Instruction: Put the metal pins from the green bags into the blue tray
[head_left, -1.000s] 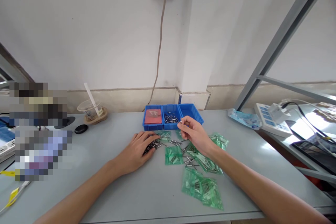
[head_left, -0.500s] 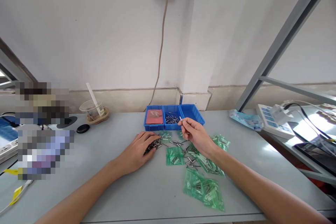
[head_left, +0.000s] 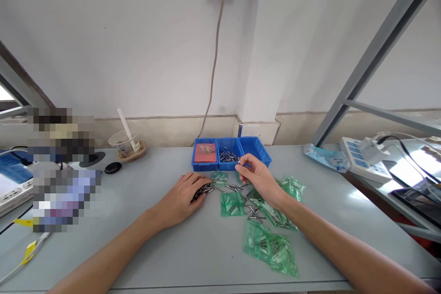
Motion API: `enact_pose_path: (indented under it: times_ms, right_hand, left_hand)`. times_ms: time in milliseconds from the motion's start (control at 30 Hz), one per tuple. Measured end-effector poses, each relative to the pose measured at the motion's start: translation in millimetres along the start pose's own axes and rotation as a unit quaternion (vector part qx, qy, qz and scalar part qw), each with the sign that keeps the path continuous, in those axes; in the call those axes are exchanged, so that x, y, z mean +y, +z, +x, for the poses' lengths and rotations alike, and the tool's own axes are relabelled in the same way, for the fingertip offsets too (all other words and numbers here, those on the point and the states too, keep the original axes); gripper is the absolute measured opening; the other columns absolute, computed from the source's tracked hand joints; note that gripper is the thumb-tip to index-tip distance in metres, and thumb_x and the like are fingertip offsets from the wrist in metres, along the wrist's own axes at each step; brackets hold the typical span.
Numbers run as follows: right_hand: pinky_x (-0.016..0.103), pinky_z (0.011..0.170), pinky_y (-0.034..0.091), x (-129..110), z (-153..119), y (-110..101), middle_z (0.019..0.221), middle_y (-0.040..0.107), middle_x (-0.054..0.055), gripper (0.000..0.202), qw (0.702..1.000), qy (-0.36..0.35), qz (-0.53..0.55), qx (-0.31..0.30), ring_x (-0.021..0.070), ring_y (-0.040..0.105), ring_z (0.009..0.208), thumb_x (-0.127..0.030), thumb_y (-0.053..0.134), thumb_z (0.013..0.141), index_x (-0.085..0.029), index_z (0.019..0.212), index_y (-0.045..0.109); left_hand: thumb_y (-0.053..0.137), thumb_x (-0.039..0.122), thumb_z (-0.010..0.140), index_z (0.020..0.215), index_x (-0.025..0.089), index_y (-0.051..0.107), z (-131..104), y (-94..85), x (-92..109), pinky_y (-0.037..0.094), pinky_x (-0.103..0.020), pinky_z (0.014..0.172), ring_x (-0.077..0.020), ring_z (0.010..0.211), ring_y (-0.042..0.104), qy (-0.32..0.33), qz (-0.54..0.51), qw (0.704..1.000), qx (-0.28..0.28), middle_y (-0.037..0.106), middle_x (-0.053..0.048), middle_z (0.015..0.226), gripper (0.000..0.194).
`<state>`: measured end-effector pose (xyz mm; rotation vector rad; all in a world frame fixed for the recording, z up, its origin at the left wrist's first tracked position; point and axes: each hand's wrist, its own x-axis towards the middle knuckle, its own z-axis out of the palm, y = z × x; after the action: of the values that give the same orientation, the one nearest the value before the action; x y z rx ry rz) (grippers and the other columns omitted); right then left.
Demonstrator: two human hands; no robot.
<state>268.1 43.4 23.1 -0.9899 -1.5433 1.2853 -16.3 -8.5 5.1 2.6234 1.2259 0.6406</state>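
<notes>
My left hand [head_left: 184, 195] rests on the table, its fingers and thumb curled around a heap of small metal pins [head_left: 202, 190]. Above the table, just in front of the blue bins, my right hand [head_left: 258, 178] is closed in a pinch on one small pin [head_left: 239, 162]; only its light tip shows. More loose pins [head_left: 253, 211] lie scattered between the hands. Among them are green plastic bags [head_left: 232, 204] of metal parts, and several more bags [head_left: 272, 248] lie nearer the front edge and under my right forearm.
Three joined blue bins [head_left: 255, 149] stand by the wall: one holds a pink packet [head_left: 204, 152], the middle one pins [head_left: 227, 155]. A plastic cup [head_left: 126, 142] and a black disc [head_left: 112, 167] sit left. At right are a blue packet [head_left: 325, 158] and a power strip [head_left: 365, 161].
The view has shifted slightly, so everything sits a little further right. The pin in my right hand shows less above the fingertips. My left hand stays around the heap.
</notes>
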Motion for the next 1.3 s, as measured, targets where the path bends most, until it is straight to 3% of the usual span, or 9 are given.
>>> enact_pose_path:
  times_ms: [233, 600, 733, 867, 1033, 1300]
  right_hand:
    - [0.03, 0.062, 0.042, -2.1, -1.9, 3.1, 0.077, 0.052, -0.004, 0.033, 1.0, -0.021, -0.014, -0.012, 0.0144, 0.051, 0.065, -0.054, 0.071, 0.093, -0.025, 0.093, 0.056]
    - [0.031, 0.063, 0.045, -3.3, -3.9, 7.2, 0.09, 0.062, 0.001, 0.033, 0.999, -0.037, -0.033, -0.001, 0.0148, 0.053, 0.065, -0.057, 0.061, 0.099, -0.024, 0.098, 0.062]
    - [0.035, 0.072, 0.051, -5.9, -9.7, 11.8, 0.097, 0.068, 0.004, 0.031, 0.994, -0.054, -0.067, -0.061, 0.0209, 0.063, 0.082, -0.055, 0.054, 0.103, -0.026, 0.098, 0.063]
    - [0.036, 0.077, 0.049, -10.0, -18.3, 16.2, 0.109, 0.071, 0.004, 0.03, 0.97, -0.067, -0.195, -0.127, 0.0228, 0.064, 0.09, -0.05, 0.043, 0.109, -0.03, 0.11, 0.065]
    - [0.04, 0.088, 0.045, -3.9, -22.2, 19.2, 0.116, 0.07, 0.005, 0.029, 0.927, -0.122, -0.313, -0.167, 0.0265, 0.061, 0.102, -0.041, 0.034, 0.112, -0.031, 0.115, 0.062]
    - [0.042, 0.088, 0.04, -6.5, -22.5, 16.2, 0.108, 0.07, 0.005, 0.031, 0.893, -0.144, -0.406, -0.131, 0.0254, 0.058, 0.093, -0.033, 0.028, 0.114, -0.029, 0.116, 0.059]
  left_hand:
    - [0.05, 0.024, 0.106, 0.144, 0.03, 0.053, 0.2, 0.9, -3.0, 0.049, -0.047, 0.104, -0.0268, 0.118, 0.059, 0.003, -0.005, 1.0, 0.007, 0.061, -0.007, 0.135, 0.039]
    - [0.051, 0.019, 0.103, 0.145, 0.03, 0.05, -0.2, -1.4, -5.8, 0.048, -0.044, 0.106, -0.0255, 0.118, 0.059, 0.006, -0.019, 1.0, 0.008, 0.062, -0.006, 0.134, 0.043]
    - [0.05, 0.02, 0.104, 0.139, 0.028, 0.055, -0.1, -0.4, -7.2, 0.05, -0.043, 0.099, -0.0258, 0.11, 0.059, 0.001, 0.003, 1.0, 0.004, 0.064, -0.007, 0.126, 0.036]
    - [0.049, 0.023, 0.105, 0.133, 0.027, 0.059, 0.4, -0.1, -8.4, 0.05, -0.042, 0.095, -0.0252, 0.105, 0.059, 0.01, 0.013, 1.0, 0.008, 0.064, -0.006, 0.119, 0.03]
    - [0.048, 0.023, 0.105, 0.129, 0.027, 0.061, 0.4, -1.4, -6.6, 0.05, -0.041, 0.094, -0.0244, 0.103, 0.058, 0.014, 0.015, 1.0, 0.015, 0.062, -0.007, 0.118, 0.028]
    - [0.052, 0.029, 0.105, 0.131, 0.031, 0.065, -0.2, -8.2, 2.7, 0.049, -0.045, 0.102, -0.0258, 0.111, 0.059, 0.024, 0.01, 1.0, -0.006, 0.059, -0.007, 0.13, 0.029]
